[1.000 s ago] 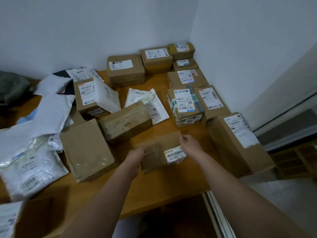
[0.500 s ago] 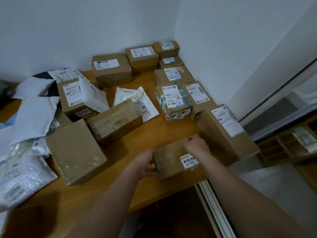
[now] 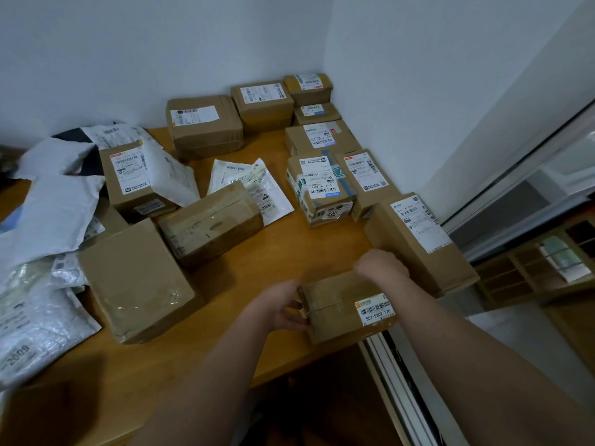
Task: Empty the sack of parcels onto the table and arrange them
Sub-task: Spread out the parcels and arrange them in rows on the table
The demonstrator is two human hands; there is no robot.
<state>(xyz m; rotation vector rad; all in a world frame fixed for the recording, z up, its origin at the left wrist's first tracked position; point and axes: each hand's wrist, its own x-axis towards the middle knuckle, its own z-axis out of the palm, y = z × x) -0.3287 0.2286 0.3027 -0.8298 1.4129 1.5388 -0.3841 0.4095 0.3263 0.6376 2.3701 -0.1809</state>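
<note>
Both hands hold a small taped box [image 3: 346, 305] at the table's [image 3: 289, 252] near right corner, left hand [image 3: 285, 309] fingers curled on its left end, right hand [image 3: 381, 265] gripping its far edge.

Both hands, left hand [image 3: 283, 309] and right hand [image 3: 381, 265], grip a small taped box [image 3: 344, 305] at the surface's [image 3: 289, 249] near right corner, beside a larger labelled box [image 3: 418, 243].

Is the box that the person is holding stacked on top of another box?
No. The small cardboard box sits on the wooden table near its front right corner, held by the left hand and right hand.
</note>
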